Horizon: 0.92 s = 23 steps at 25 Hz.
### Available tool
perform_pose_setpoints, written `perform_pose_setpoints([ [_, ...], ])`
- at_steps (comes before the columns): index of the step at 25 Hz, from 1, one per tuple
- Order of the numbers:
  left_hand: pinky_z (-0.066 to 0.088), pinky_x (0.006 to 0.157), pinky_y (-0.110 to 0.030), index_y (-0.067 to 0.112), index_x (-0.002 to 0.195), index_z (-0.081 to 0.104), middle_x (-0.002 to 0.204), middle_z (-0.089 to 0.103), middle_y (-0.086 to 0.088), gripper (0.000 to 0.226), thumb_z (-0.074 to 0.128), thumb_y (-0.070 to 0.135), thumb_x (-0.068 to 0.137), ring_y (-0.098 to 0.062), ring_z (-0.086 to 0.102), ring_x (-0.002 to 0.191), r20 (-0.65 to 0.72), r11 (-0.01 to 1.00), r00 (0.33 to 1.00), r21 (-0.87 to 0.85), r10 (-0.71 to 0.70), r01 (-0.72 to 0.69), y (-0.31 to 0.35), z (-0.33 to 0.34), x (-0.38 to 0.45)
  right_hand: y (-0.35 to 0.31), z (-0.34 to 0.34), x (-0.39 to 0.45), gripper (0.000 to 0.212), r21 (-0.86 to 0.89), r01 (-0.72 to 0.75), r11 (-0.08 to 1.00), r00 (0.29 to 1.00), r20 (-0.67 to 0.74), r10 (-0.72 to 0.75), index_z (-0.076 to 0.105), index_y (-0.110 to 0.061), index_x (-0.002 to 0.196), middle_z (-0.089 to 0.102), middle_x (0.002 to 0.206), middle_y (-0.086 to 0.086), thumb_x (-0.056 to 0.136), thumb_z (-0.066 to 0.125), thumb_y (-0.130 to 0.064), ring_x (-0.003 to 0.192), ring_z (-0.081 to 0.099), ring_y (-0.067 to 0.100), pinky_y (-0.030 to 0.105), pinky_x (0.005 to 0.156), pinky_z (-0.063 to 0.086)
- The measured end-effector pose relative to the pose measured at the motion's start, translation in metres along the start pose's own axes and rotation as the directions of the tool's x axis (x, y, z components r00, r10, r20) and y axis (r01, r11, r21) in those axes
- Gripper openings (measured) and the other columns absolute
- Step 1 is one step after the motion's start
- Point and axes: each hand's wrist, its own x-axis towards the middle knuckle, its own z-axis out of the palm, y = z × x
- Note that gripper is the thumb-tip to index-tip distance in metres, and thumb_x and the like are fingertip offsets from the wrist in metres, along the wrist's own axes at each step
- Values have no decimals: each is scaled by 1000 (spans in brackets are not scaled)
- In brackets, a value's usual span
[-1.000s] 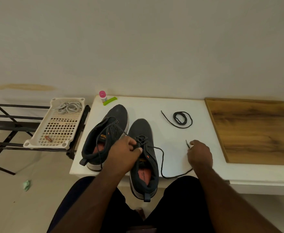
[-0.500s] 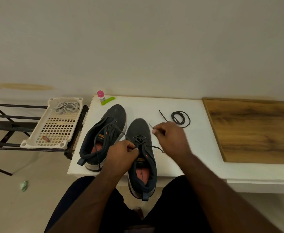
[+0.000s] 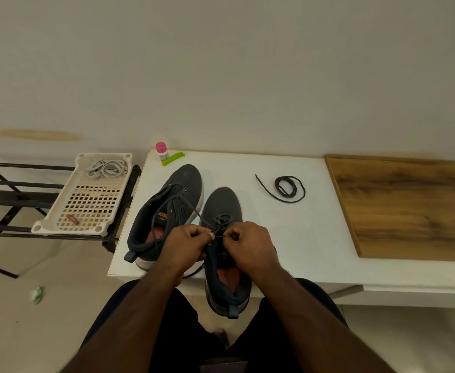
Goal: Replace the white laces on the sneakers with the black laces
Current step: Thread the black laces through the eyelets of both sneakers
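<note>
Two dark sneakers stand on the white table, toes toward the wall. The left sneaker has no lace in its eyelets. The right sneaker carries a black lace threaded through its lower eyelets. My left hand and my right hand meet over the middle of that shoe, each pinching an end of this lace. One strand runs from my left hand across the left sneaker. A second black lace lies coiled on the table to the right. The white laces sit bunched in a basket.
The cream plastic basket rests on a black metal rack left of the table. A pink-capped bottle and a green clip stand at the table's back edge. A wooden board covers the right side. Green scrap lies on the floor.
My right hand lifted the lace end from the table at the right, swung left over the shoe, and now meets my left hand above the right sneaker's eyelets.
</note>
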Motion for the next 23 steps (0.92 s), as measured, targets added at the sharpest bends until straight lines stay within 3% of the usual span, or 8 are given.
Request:
perform_pose_setpoints([
  [3,61,74,-35,8,90,73,83,75,-10,9,66,12,92,-22,73,81,7,1000,1000,-15,-4,4,-1,1,0,-1,1,1,12,-20,-15,1000,1000,-8,15,73,-20,86,68,80,-5,91,62,-21,69,60,7,11,62,42],
  [7,62,75,-35,10,92,73,84,75,-10,9,65,13,92,-21,74,81,11,1000,1000,-15,0,0,-2,0,1,-4,3,2,14,-20,-9,1000,1000,9,9,74,-17,87,69,80,-2,91,60,-20,72,63,10,20,68,49],
  [10,61,74,-33,10,92,74,85,75,-9,9,66,13,92,-21,74,83,18,1000,1000,-23,1,-1,-3,0,2,-3,2,0,16,-10,36,999,999,29,-36,77,-20,95,72,88,-5,94,61,-23,80,64,9,9,69,42],
  [13,58,66,-27,9,91,73,84,75,-9,9,65,12,93,-20,73,81,22,999,1000,-51,-8,10,-2,1,1,-1,0,1,14,36,-25,999,1000,-9,26,74,-19,88,70,83,-7,94,63,-24,74,63,5,7,66,41],
  [16,58,67,-27,9,91,73,83,75,-9,9,65,11,93,-19,73,79,23,998,1000,-65,-16,18,0,1,0,-4,0,3,16,-31,-12,999,1000,17,12,72,-18,84,68,78,-5,94,61,-23,69,61,6,10,63,40],
  [20,60,72,-31,10,92,73,88,75,-11,8,65,11,93,-22,73,84,25,998,999,-66,-23,24,-2,1,1,-9,-1,6,21,-137,27,990,997,77,-17,71,-12,91,66,87,3,97,55,-24,77,62,15,25,74,52],
  [23,61,77,-35,11,91,74,88,75,-10,8,66,12,92,-24,72,86,29,998,999,-65,-23,25,-2,2,2,-16,-1,9,24,-263,66,963,991,127,-33,68,-10,99,58,94,3,101,48,-24,82,55,16,27,78,47],
])
